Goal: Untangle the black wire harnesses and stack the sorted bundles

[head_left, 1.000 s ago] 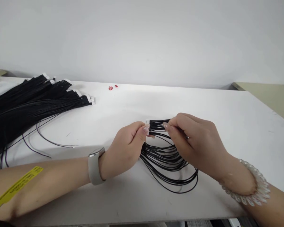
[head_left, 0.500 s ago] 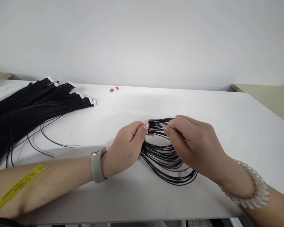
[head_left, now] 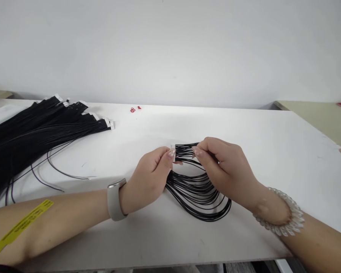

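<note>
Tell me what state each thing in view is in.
Left hand: closed, pinching the white connector.
Right hand: closed, pinching black wires.
White connector: wired, partly hidden.
Black wires: bent in loops.
Harness pile: heaped, some wire ends loose.
Red loops: lying clustered.
Grey wristband: strapped on, left.
Clear coil bracelet: worn, right.
Yellow label: slanted, print unreadable.

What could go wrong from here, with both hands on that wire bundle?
1. The left hand pinches the white connector while the right hand grips the black wires close by; a hard tug might strain where they join.
2. The slack loops hang beneath the right hand and could snag or tangle.
3. Loose wires lie near the left forearm, which might drag them.
</note>
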### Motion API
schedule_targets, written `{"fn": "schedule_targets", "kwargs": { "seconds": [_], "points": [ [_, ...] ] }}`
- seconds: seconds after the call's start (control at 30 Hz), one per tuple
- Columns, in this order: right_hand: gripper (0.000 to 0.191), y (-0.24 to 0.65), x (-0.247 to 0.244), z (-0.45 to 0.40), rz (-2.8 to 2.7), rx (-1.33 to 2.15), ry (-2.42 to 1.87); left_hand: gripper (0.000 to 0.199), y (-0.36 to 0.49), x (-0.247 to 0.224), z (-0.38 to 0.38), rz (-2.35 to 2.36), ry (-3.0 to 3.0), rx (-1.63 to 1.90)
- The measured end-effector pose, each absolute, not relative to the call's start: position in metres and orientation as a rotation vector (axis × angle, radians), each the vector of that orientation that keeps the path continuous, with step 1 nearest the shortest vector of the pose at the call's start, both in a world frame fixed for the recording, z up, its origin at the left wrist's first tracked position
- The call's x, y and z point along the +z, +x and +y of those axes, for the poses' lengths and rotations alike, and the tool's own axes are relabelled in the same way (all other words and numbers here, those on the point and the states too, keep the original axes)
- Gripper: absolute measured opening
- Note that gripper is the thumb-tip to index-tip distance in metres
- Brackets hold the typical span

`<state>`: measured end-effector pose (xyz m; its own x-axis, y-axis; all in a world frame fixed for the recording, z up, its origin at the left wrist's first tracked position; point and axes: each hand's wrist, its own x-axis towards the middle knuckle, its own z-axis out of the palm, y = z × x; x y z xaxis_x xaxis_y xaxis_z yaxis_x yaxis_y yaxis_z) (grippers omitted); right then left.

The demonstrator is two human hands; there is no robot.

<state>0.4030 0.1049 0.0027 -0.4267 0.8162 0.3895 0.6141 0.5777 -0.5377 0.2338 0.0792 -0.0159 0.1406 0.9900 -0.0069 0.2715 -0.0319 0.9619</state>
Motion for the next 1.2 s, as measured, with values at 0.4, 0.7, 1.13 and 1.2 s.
{"fn": "schedule_targets", "kwargs": {
  "seconds": [0.4,0.7,1.13,1.2],
  "points": [
    [0.017,0.406,0.003,0.109,-2.302,0.551,-1.087,0.037,0.233,-0.018,0.079,1.300,1.462,0.945],
    [0.018,0.403,0.002,0.109,-2.278,0.529,-1.090,0.036,0.234,-0.015,0.079,1.305,1.545,0.984],
    [0.019,0.392,-0.006,0.097,-2.338,0.289,-1.024,0.037,0.234,-0.015,0.075,1.301,1.675,0.899],
    [0.019,0.392,-0.009,0.096,-2.323,0.269,-1.032,0.036,0.234,-0.016,0.074,1.305,1.694,0.892]
  ]
}}
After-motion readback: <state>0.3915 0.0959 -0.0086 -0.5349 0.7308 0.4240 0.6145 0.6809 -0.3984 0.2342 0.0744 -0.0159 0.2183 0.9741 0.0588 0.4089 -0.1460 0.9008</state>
